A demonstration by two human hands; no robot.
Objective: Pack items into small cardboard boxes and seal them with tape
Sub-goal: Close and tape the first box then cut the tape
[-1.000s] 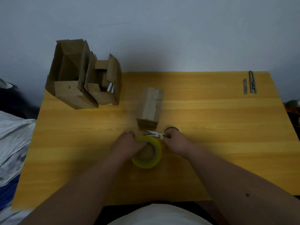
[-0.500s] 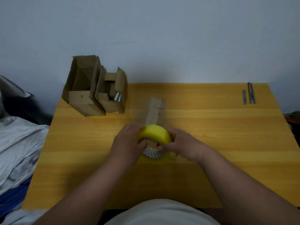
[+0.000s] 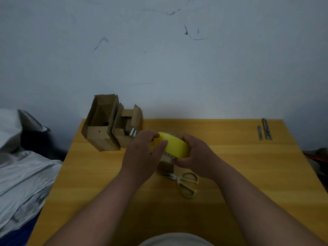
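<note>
I see my left hand (image 3: 142, 153) and right hand (image 3: 193, 155) both gripping the tape roll (image 3: 173, 147) above the small box (image 3: 166, 165) (mostly hidden), so a hasty pull could knock it onto the scissors (image 3: 184, 183).

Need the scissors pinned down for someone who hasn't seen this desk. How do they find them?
Start at the yellow wooden table, then drop just below the two hands holding the yellow tape roll. The scissors lie flat there, the only thing with yellow loop handles and metal blades.
</note>
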